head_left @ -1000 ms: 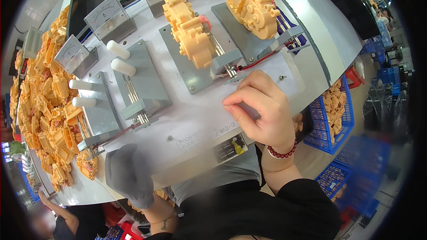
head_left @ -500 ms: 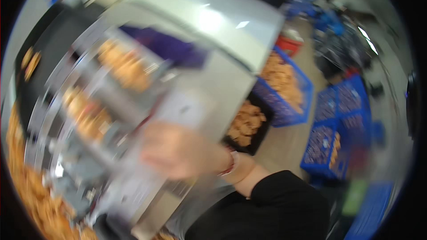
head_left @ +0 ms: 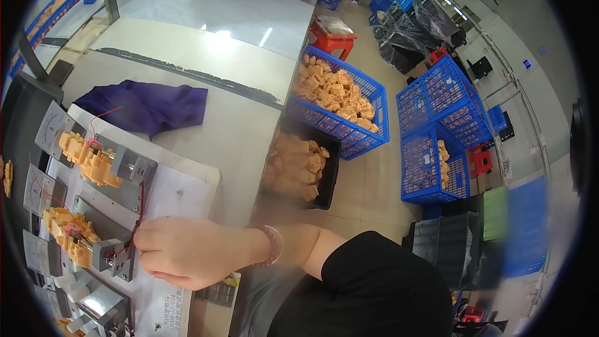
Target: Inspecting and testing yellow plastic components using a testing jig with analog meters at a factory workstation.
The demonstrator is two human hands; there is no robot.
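The right hand (head_left: pixel 190 251) is held, fingers curled, beside a grey fixture (head_left: pixel 100 257) bearing a yellow housing (head_left: pixel 80 251); whether its grip is empty cannot be told, and the left hand is unseen. Mounting appears completed; for handling, clearance from the red wire (head_left: pixel 141 198) would be required.

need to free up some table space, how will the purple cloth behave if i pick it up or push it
The purple cloth will probably hang floppy, since it lies in soft creases with uneven edges. It looks thin, so likely light for its size. Spread low on the table, it seems apt to bunch, not roll.
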